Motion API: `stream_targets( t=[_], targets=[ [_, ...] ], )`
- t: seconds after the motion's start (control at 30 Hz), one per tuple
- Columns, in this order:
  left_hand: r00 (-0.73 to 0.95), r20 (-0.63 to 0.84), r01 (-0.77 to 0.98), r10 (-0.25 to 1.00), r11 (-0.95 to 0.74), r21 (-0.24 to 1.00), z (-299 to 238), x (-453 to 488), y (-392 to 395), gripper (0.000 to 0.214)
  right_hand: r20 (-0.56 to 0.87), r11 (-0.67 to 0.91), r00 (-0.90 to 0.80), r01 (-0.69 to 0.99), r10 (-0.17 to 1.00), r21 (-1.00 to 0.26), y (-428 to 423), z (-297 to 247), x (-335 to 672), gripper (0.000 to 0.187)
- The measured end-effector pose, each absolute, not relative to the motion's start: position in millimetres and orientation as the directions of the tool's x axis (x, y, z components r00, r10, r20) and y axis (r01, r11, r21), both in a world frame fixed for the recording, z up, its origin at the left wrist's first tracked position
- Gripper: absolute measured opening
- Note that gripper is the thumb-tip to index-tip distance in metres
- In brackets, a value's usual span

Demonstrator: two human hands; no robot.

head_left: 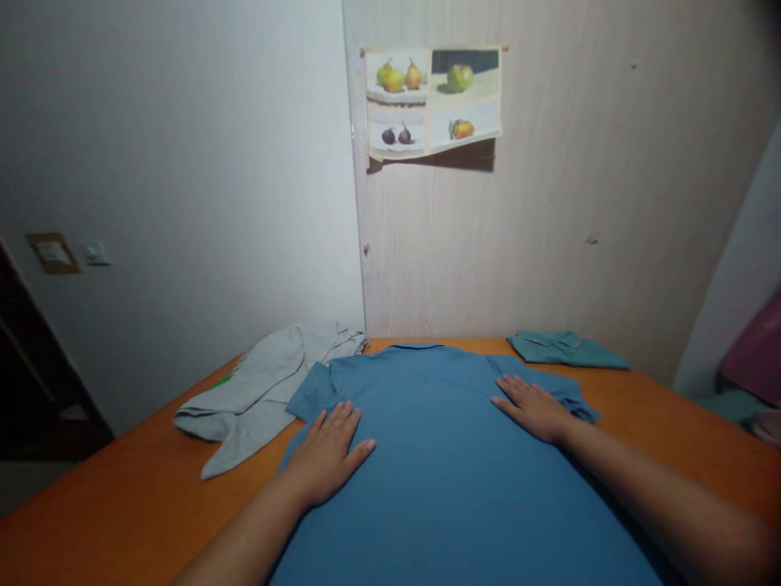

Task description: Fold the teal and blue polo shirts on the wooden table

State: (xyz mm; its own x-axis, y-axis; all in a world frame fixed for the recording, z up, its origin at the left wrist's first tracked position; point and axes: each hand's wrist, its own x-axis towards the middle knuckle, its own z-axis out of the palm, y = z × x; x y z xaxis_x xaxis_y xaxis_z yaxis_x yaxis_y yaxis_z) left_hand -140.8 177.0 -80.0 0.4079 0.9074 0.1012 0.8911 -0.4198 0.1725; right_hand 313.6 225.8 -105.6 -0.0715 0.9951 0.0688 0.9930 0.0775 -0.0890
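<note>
A blue short-sleeved shirt (427,464) lies spread on the orange table (91,505), its collar at the far end and its sleeves out to both sides. My left hand (329,453) rests flat on the shirt's left side below the sleeve, fingers stretched and thumb apart. On the upper right part, near the right sleeve, my right hand (530,407) lies flat with its fingers extended. Neither hand grips the cloth. The shirt's near end runs out of view at the bottom.
Rumpled light grey clothing (256,399) lies at the back left, close to the left sleeve. A folded teal garment (565,350) sits at the back right. Behind the table stands a wall with a fruit poster (433,102). Pink cloth (757,350) shows at the far right.
</note>
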Motion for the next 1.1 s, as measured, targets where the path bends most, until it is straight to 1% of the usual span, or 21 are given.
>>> stream_targets(
  t=[0.07, 0.13, 0.2, 0.23, 0.33, 0.4, 0.43, 0.5, 0.57, 0.7, 0.83, 0.9, 0.97, 1.1],
  targets=[
    [0.410, 0.166, 0.866, 0.897, -0.440, 0.239, -80.2, -149.3, 179.8, 0.072, 0.078, 0.089, -0.083, 0.993, 0.994, -0.080, 227.2, -107.6, 315.9, 0.089],
    [0.375, 0.276, 0.820, 0.885, -0.455, 0.346, -74.9, -160.4, 184.2, 0.061, 0.089, 0.098, -0.091, 0.992, 0.992, -0.081, 228.1, -109.9, 318.3, 0.089],
    [0.256, 0.397, 0.777, 0.881, -0.432, 0.458, -66.2, -174.9, 189.5, 0.053, 0.102, 0.099, -0.090, 0.991, 0.991, -0.088, 229.1, -112.6, 320.9, 0.089],
    [0.175, 0.433, 0.768, 0.884, -0.398, 0.502, -61.7, -183.0, 192.2, 0.051, 0.109, 0.098, -0.088, 0.991, 0.990, -0.092, 229.6, -114.2, 322.2, 0.089],
    [-0.029, 0.426, 0.783, 0.904, -0.244, 0.572, -52.9, -206.5, 199.2, 0.045, 0.117, 0.104, -0.092, 0.990, 0.989, -0.098, 231.7, -118.6, 326.5, 0.088],
    [-0.101, 0.396, 0.811, 0.913, -0.156, 0.564, -52.2, -217.1, 202.3, 0.043, 0.118, 0.112, -0.100, 0.989, 0.988, -0.099, 233.3, -121.1, 329.4, 0.088],
    [-0.121, 0.375, 0.833, 0.919, -0.111, 0.542, -53.0, -220.1, 203.2, 0.042, 0.119, 0.115, -0.103, 0.988, 0.987, -0.099, 234.0, -122.1, 330.8, 0.088],
    [-0.135, 0.309, 0.881, 0.942, -0.028, 0.473, -55.2, -221.3, 203.8, 0.041, 0.124, 0.120, -0.108, 0.988, 0.986, -0.096, 235.5, -124.0, 333.4, 0.088],
    [-0.127, 0.236, 0.908, 0.963, 0.017, 0.419, -56.7, -218.0, 202.9, 0.040, 0.125, 0.120, -0.108, 0.989, 0.986, -0.092, 236.7, -125.9, 335.7, 0.087],
    [-0.096, 0.170, 0.920, 0.981, 0.022, 0.392, -55.2, -206.8, 198.3, 0.039, 0.138, 0.120, -0.105, 0.987, 0.985, -0.105, 238.6, -130.0, 339.1, 0.086],
    [-0.064, 0.116, 0.944, 0.991, 0.023, 0.330, -50.8, -200.1, 193.4, 0.021, 0.155, 0.130, -0.110, 0.984, 0.982, -0.122, 238.8, -131.3, 339.5, 0.083],
    [-0.081, 0.108, 0.946, 0.991, 0.043, 0.320, -48.5, -199.5, 191.9, 0.016, 0.155, 0.124, -0.104, 0.985, 0.982, -0.123, 238.2, -130.2, 338.5, 0.080],
    [-0.117, 0.099, 0.945, 0.988, 0.080, 0.317, -46.4, -200.1, 190.8, 0.016, 0.149, 0.114, -0.095, 0.985, 0.984, -0.127, 237.6, -128.5, 337.2, 0.079],
    [-0.152, 0.087, 0.943, 0.985, 0.118, 0.313, -44.2, -201.6, 190.1, 0.016, 0.129, 0.118, -0.101, 0.985, 0.986, -0.125, 236.9, -126.2, 335.5, 0.084]
  ],
)
